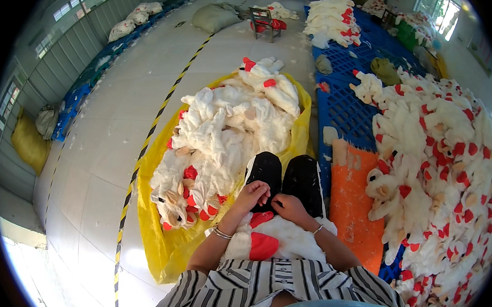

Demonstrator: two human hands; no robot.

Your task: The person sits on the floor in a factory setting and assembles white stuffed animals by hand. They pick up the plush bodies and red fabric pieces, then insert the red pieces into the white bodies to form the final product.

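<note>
Two hands, left [255, 196] and right [291, 208], seemingly worked by the near plush [296, 240], grips indiscernible, probably needing a careful pinch next.

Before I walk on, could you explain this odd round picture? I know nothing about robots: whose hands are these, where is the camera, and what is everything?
There is no robot here, just a person working barehanded. The picture comes from a wide camera worn on the head, looking down, so straight edges bend near the rim.

The left hand and right hand are close together, fingers curled, over a white furry piece with red parts on the lap. Whether the fingers grip anything is too small to tell.

In front, a pile of similar pieces lies on a yellow sheet. To the right are an orange mat, blue pallets and a large heap of more white and red pieces.
</note>
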